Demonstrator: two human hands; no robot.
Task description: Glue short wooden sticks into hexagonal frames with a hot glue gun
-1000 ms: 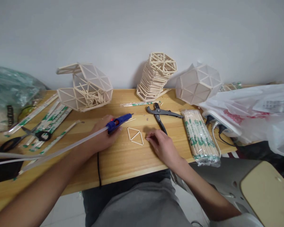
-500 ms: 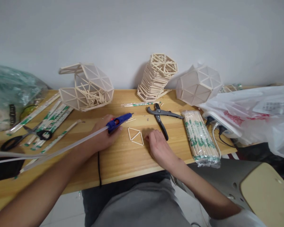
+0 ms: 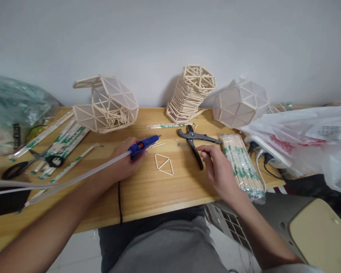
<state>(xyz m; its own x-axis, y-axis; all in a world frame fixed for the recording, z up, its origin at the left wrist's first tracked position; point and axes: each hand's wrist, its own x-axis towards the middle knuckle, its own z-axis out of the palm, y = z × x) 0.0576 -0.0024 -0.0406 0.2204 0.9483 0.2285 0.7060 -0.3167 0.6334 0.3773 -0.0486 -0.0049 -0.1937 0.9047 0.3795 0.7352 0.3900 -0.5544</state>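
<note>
My left hand (image 3: 125, 161) is closed around a blue hot glue gun (image 3: 143, 147), its nozzle aimed right and a long translucent glue stick (image 3: 102, 169) trailing from its back. Just right of the gun lies a flat frame of short wooden sticks (image 3: 164, 164), two triangles sharing a side. A few loose cut sticks (image 3: 158, 145) lie by the nozzle. My right hand (image 3: 218, 167) is beside the black-handled cutter (image 3: 195, 148), fingers partly curled and apart, the index fingertip at the lower handle. Whether it touches the handle I cannot tell.
Along the wall stand a stick tower (image 3: 190, 93), an open paper-panelled stick model (image 3: 105, 106) and a closed one (image 3: 241, 104). A pack of wrapped chopsticks (image 3: 241, 167), a power strip (image 3: 269, 153) and a plastic bag (image 3: 307, 132) lie right. Scissors (image 3: 34, 163) and wrapped chopsticks (image 3: 65, 142) lie left.
My right hand has moved right, away from the stick frame to the cutter's handle, and its fingers have spread. My left hand still holds the glue gun in about the same place.
</note>
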